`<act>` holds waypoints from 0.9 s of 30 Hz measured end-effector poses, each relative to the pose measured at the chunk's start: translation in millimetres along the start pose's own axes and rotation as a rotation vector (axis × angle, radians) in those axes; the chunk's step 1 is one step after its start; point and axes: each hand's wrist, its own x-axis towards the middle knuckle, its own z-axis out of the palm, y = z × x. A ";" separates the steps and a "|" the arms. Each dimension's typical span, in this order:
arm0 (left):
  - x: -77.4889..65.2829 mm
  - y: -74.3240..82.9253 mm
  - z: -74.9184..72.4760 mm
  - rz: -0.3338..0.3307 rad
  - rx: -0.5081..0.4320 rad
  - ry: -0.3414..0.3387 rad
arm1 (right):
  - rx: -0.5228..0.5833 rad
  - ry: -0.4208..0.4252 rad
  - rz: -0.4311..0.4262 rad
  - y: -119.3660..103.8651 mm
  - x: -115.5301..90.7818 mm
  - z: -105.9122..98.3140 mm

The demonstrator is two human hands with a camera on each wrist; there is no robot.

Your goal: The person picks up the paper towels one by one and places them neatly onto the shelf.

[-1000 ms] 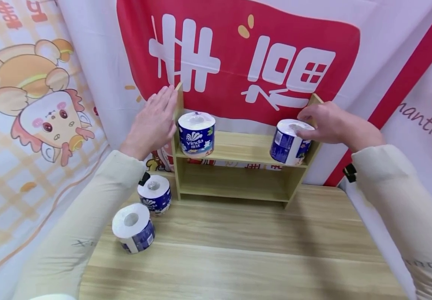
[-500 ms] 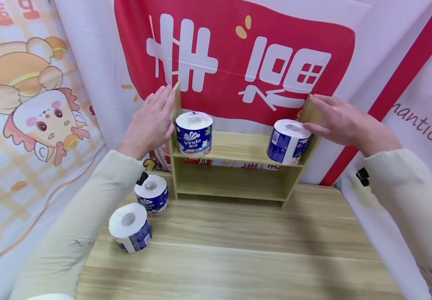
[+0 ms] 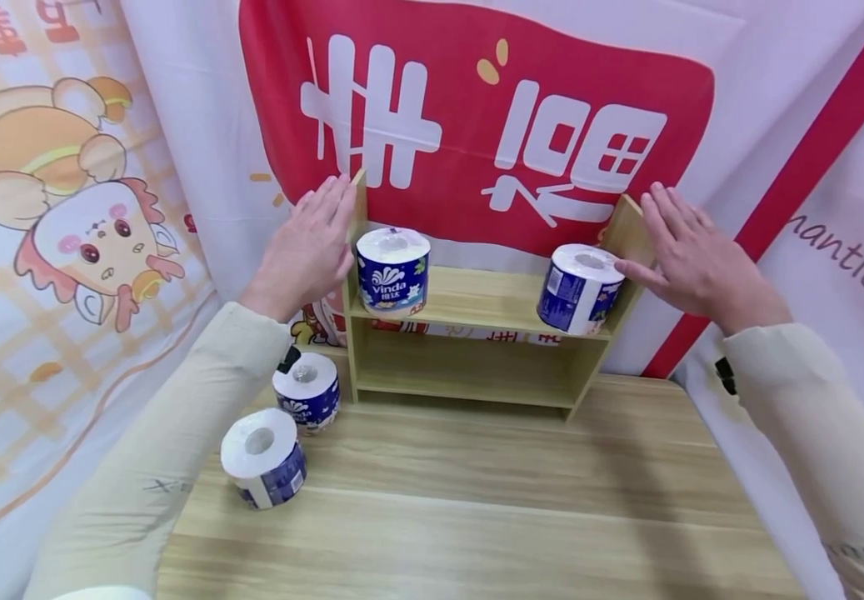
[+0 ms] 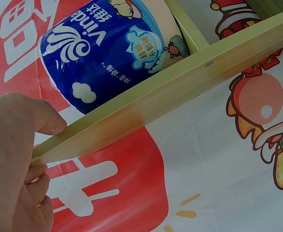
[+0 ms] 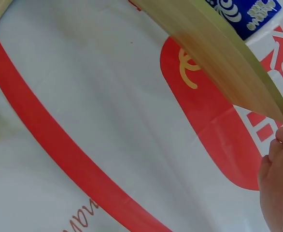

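A small wooden shelf (image 3: 469, 367) stands at the back of the table, with a blue-and-white toilet paper roll (image 3: 392, 275) on the left of its upper board. Another toilet paper roll (image 3: 580, 292) sits at that board's right end. My left hand (image 3: 306, 246) holds the left side panel (image 4: 132, 104), thumb on the inner face and fingers outside, as the left wrist view shows. The right hand (image 3: 701, 258) straddles the top of the right side panel (image 5: 219, 58), its thumb inside near the right roll and its fingers outside; the right wrist view shows only part of this hand (image 5: 281, 179).
On the table (image 3: 461, 533), left of the shelf, two more toilet paper rolls stand upright: a rear one (image 3: 307, 392) and a front one (image 3: 263, 458). A printed cloth backdrop (image 3: 521, 108) hangs close behind the shelf.
The right hand has let go of the right roll and moved rightward onto the right side panel. The left hand stays at the left panel.
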 end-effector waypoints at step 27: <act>-1.3 -0.7 -16.8 0.035 0.044 -0.033 | 0.061 0.022 -0.006 2.3 4.0 13.3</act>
